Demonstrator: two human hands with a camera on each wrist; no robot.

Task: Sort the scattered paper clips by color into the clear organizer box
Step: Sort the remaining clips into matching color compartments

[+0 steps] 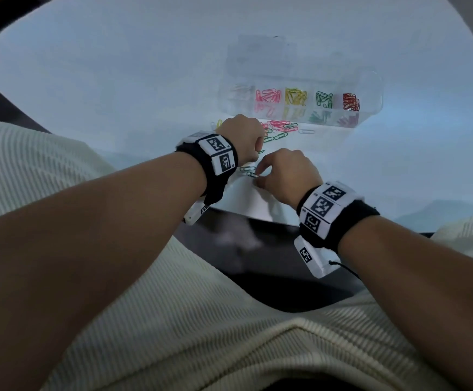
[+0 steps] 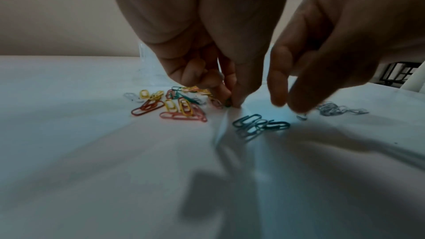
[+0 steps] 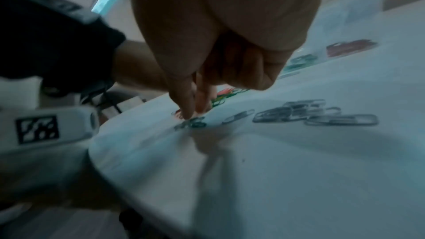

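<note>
The clear organizer box (image 1: 370,88) lies beyond my hands, with white, pink, yellow, green and red clips in separate compartments. Mixed paper clips (image 2: 174,108) lie scattered on the white table (image 1: 116,80) in front of the box. My left hand (image 2: 233,104) is curled, its fingertips pinching a small green paper clip (image 2: 227,104) at the table. A few green clips (image 2: 260,124) lie near the table's front edge. My right hand (image 3: 193,114) points straight fingers (image 3: 187,108) down onto them (image 3: 190,124). It is blurred and grips nothing that I can see.
Silver clips (image 3: 310,114) lie to the right of my right hand. The table's front edge (image 1: 243,213) runs just under my wrists, with my lap in cream ribbed cloth (image 1: 201,334) below it.
</note>
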